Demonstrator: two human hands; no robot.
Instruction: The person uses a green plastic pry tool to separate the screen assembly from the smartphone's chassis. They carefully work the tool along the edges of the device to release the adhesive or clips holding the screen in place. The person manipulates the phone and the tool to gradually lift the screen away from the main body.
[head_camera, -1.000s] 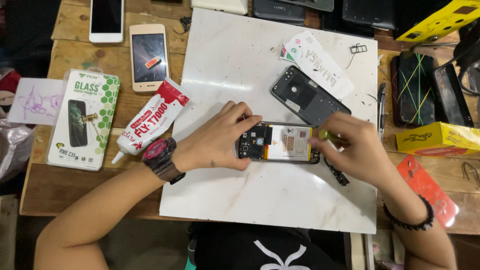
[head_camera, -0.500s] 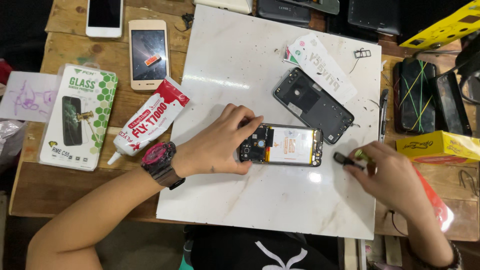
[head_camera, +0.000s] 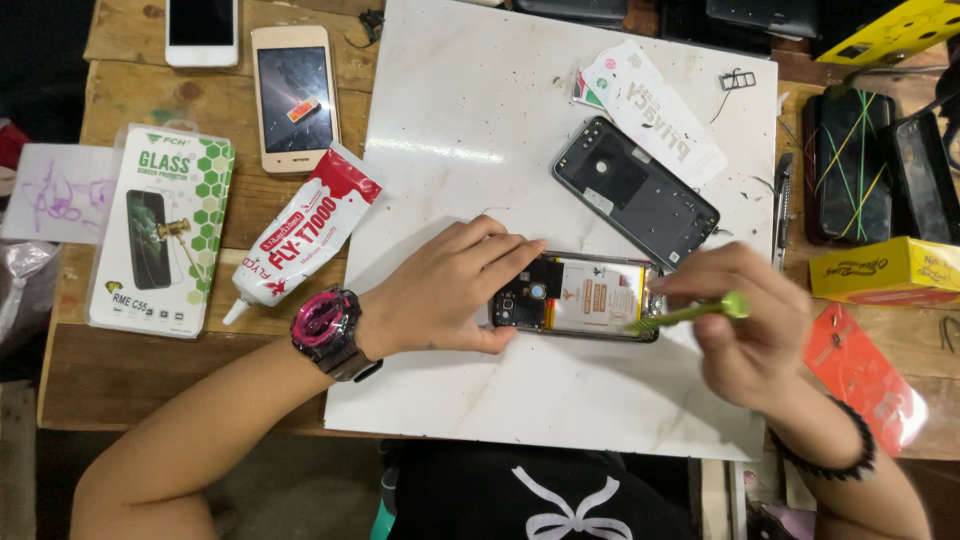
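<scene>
A: Where's the opened phone (head_camera: 580, 297)?
B: Flat on the white slab (head_camera: 470, 130), mid-front. Left hand (head_camera: 450, 290) pins its left end, fingers curled over the top edge, thumb along the bottom edge.
A: Right hand (head_camera: 750, 325)?
B: Closed on a green tool (head_camera: 690, 314), tip at the phone's lower right corner. Wrist bent in from the right.
A: Anything crowding it?
B: Detached back cover (head_camera: 635, 190) just beyond, near but apart. Glue tube (head_camera: 300, 235) off the slab's left edge, beside the left wrist's pink watch (head_camera: 322, 325). Nothing in the tool's way.
</scene>
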